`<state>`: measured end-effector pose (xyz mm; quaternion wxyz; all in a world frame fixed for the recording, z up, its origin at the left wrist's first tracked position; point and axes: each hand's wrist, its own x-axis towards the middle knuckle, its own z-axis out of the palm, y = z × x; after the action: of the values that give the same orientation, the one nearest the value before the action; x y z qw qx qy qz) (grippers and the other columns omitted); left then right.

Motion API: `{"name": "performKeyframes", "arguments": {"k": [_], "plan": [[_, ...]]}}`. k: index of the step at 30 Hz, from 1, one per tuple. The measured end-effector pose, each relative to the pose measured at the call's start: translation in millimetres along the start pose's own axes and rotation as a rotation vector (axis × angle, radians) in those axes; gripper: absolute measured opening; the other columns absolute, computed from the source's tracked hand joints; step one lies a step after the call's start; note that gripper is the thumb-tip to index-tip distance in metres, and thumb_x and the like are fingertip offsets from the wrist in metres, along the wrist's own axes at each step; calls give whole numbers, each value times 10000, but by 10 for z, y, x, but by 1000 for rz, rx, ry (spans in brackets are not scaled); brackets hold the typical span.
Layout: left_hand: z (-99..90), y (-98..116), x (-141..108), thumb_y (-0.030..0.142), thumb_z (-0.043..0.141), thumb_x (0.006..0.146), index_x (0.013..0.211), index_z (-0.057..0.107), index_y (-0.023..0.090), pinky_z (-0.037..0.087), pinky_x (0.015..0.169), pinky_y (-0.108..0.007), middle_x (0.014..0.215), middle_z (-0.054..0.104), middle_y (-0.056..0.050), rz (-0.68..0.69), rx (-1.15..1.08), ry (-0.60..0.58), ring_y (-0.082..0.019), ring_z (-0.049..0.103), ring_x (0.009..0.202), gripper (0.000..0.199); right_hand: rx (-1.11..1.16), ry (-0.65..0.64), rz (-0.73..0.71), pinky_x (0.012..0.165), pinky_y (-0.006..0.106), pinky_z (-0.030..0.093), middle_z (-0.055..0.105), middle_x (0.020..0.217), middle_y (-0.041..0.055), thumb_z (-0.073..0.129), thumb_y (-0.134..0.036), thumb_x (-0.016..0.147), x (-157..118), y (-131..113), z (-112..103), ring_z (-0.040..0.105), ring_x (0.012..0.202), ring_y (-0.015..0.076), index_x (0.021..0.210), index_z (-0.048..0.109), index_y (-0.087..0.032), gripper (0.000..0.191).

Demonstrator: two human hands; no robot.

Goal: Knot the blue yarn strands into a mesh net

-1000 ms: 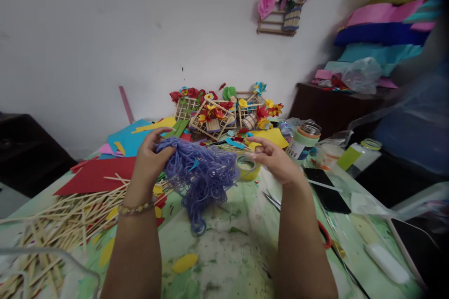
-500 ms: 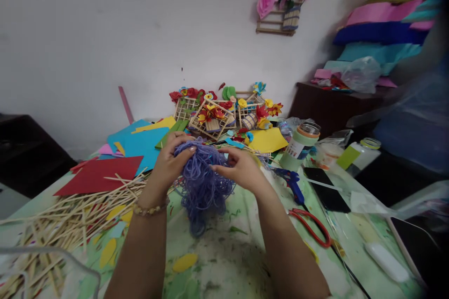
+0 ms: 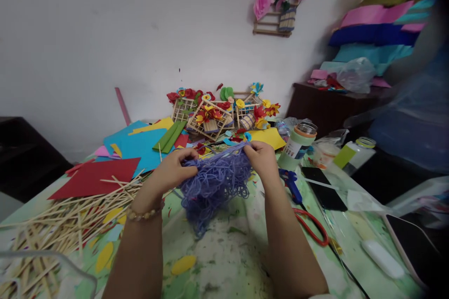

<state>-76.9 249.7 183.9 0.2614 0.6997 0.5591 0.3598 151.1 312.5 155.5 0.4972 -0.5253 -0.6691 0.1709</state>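
A tangled bundle of purple yarn (image 3: 213,187) hangs between my two hands above the middle of the table. My left hand (image 3: 175,170), with a beaded bracelet on its wrist, grips the bundle's left end between thumb and curled fingers. At the upper right end, my right hand (image 3: 262,159) pinches strands of the yarn, which are stretched taut along the top edge. Loose loops droop below in a thick mass, their lowest part just over the tablecloth (image 3: 224,266).
Thin wooden sticks (image 3: 70,224) and red paper (image 3: 98,177) lie left. Behind are stick frames with paper flowers (image 3: 210,119). On the right are a jar (image 3: 298,142), a blue glue gun (image 3: 292,184), red-handled scissors (image 3: 312,226) and a black phone (image 3: 324,189).
My right hand has moved right and slightly up, pinching the yarn's edge. The bundle has spread from a hanging clump into a wider, stretched shape. My left hand has lowered a little.
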Motion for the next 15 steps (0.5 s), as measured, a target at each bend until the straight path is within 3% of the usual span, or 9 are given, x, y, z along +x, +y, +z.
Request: {"name": "performKeyframes", "arguments": {"k": [3,5,6,8,10,13,15], "plan": [[-22,16,-26,204,500,600,710,529,187,374,550,-238,657,497,27,60,81,129,-138,457,613,116,-41,55,-68,530,248,249,343,499,-27,481,-264,721,-23,-63,25,352,554,116,468,386,-184,282],[-19,17,-18,175,456,620,776,554,190,428,669,-270,744,533,5,175,137,190,-166,506,723,185,-1,17,-78,547,242,278,384,532,-28,499,-247,718,-51,-99,2,377,575,117,549,507,-176,183],[-17,6,-4,158,436,630,823,577,191,440,750,-292,815,552,-13,237,164,209,-180,526,806,241,49,-55,-64,548,236,291,412,558,-33,531,-252,709,-65,-104,-33,389,578,114,670,592,-174,107],[-24,-48,38,135,413,656,843,623,192,409,904,-335,981,573,-48,317,206,249,-204,527,983,287,164,-256,-15,536,223,310,469,614,-42,634,-283,662,-87,-86,-152,405,574,105,996,636,-187,347],[-49,-143,86,134,407,686,728,635,191,379,962,-355,1050,594,-57,307,197,356,-214,524,1058,239,236,-406,41,523,221,315,512,644,-35,710,-335,613,-95,-45,-305,411,569,100,1107,618,-192,523],[-105,-294,133,157,423,705,646,604,193,443,848,-342,904,656,-44,158,96,538,-211,592,922,193,259,-412,135,506,235,305,536,590,-6,688,-423,640,-80,-5,-488,404,542,100,786,706,-156,305],[-134,-347,137,172,441,694,689,621,196,463,748,-322,800,655,-31,78,72,549,-207,602,810,182,278,-324,180,500,241,299,529,547,1,675,-445,641,-61,-14,-527,397,525,98,611,673,-149,297]]}}
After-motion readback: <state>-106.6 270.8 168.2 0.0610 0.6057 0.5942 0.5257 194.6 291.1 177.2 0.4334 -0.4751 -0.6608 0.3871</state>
